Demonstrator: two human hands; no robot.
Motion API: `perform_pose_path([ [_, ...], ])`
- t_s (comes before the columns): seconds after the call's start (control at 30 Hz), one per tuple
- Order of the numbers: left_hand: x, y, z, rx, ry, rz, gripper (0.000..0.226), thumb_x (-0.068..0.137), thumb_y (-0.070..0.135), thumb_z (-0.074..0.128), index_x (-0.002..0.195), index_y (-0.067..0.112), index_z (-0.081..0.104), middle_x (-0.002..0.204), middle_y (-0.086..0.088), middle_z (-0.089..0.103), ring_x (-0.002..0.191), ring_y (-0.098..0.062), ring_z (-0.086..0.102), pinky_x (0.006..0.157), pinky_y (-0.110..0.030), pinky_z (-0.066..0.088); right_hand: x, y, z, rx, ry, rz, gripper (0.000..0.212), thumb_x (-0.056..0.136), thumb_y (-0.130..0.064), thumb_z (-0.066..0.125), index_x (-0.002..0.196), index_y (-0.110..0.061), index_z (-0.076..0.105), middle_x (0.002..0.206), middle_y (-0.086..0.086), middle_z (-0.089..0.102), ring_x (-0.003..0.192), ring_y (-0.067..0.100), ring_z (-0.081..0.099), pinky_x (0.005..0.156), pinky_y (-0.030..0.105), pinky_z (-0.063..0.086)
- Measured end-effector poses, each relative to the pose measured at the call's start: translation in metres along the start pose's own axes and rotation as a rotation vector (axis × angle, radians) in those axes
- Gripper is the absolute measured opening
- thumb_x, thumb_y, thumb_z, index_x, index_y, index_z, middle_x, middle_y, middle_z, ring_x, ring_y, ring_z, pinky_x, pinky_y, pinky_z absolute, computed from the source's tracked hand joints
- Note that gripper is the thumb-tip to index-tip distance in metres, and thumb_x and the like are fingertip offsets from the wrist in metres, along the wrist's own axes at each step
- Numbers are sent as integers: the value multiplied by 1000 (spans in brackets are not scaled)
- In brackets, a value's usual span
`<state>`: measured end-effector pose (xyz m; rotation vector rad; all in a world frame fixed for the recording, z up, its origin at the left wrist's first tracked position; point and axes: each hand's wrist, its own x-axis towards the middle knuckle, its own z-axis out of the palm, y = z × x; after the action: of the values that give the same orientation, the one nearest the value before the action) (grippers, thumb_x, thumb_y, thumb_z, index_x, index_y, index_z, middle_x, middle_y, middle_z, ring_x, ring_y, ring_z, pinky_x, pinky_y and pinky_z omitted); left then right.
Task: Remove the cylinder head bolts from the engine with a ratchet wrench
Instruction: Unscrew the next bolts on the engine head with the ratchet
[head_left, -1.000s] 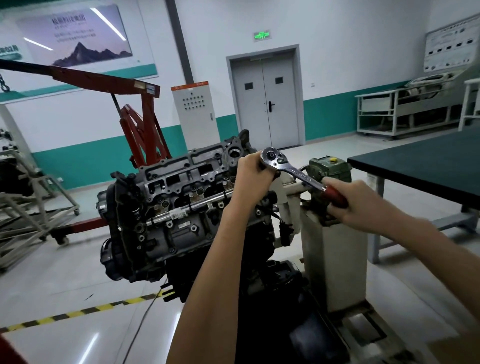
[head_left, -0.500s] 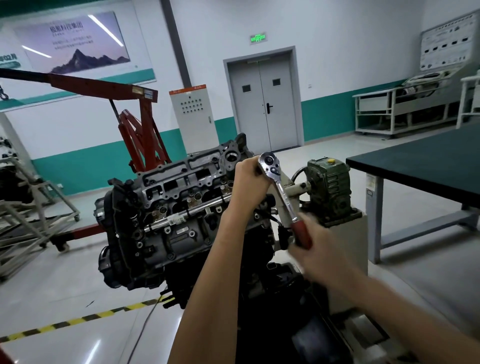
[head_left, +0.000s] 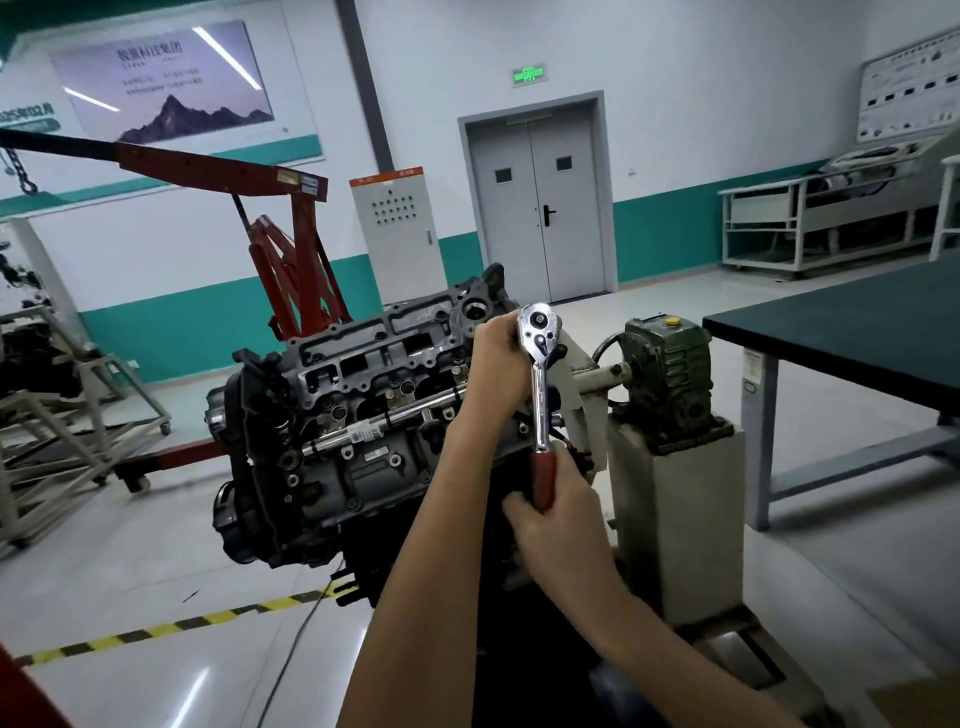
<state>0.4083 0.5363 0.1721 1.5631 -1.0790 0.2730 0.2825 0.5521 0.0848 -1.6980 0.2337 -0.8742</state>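
Cylinder head bolt hides under your chrome, red-handled ratchet wrench (head_left: 540, 405) at the right end of the dark metal engine (head_left: 353, 467). Your left hand (head_left: 493, 364) clasps its head (steadying it), and your right hand (head_left: 563, 519) grips the handle for leverage.

No lettering reads clearly. Above the grey double door (head_left: 537, 208) a green lit sign (head_left: 528, 76) shows blurred characters. Far left of the door the mountain poster (head_left: 171, 83) carries blurred Chinese headings, and the cabinet's orange strip (head_left: 387, 176) beside the door is illegible.
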Motion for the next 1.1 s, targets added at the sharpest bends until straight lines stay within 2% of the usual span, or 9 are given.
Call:
perform_pose_path([
  [0.17,3,8,-2,49,-75,6,27,83,0,60,59,-6,50,53,-1,42,54,-10,31,50,-23,28,43,-6,-107,-527,-284,-179,34,76,4,63,94,-24,52,61,-4,51,47,3,50,49,11,40],
  [0.3,2,9,0,42,-77,-1,18,79,-6,54,63,-12,50,55,-5,43,52,-11,30,48,-23,25,74,-20,-142,-823,-264,-330,39,75,4,64,93,-27,50,59,-11,50,46,2,50,50,6,38],
  [0.4,0,7,5,24,-26,14,15,80,-6,56,65,-9,57,56,-10,47,54,-13,31,50,-27,27,49,1,-113,-634,-162,-219,31,78,-3,65,100,-20,51,63,-4,50,47,2,47,47,7,36],
  [0.5,0,4,7,10,25,35,30,81,-9,59,54,0,50,53,-5,42,55,-13,31,53,-28,27,10,11,-46,-287,60,-91,31,74,-3,65,81,-25,45,56,-6,47,46,4,44,42,8,31],
  [0.6,1,1,7,10,27,49,30,81,-10,59,54,-3,50,54,-6,38,59,-14,29,54,-29,25,0,5,5,65,83,-21,26,74,1,59,74,-21,46,51,-6,43,36,3,41,37,13,34],
  [0.73,4,1,6,43,-8,51,26,81,-8,59,56,-3,52,53,-7,45,56,-12,34,52,-29,30,17,14,-45,-213,-49,-83,28,73,1,63,85,-21,52,59,-1,51,45,6,45,44,16,39],
  [0.9,9,7,0,112,-78,104,28,77,-6,58,52,-3,45,50,-5,41,51,-10,27,46,-21,24,67,-16,-137,-736,-229,-324,37,73,7,66,94,-20,52,56,-14,45,52,-7,52,48,2,35],
  [1.0,3,2,-3,68,-42,88,26,77,-8,59,54,-4,48,52,-5,44,51,-9,30,49,-23,26,58,-10,-120,-672,-215,-272,34,77,2,64,92,-24,49,61,-3,50,51,4,53,48,8,39],
  [1.1,3,0,0,65,-1,102,46,81,-7,60,46,16,40,46,8,38,46,-4,27,48,-20,26,15,8,-58,-364,8,-135,34,74,-1,64,76,-28,44,57,-3,49,45,3,46,44,10,34],
])
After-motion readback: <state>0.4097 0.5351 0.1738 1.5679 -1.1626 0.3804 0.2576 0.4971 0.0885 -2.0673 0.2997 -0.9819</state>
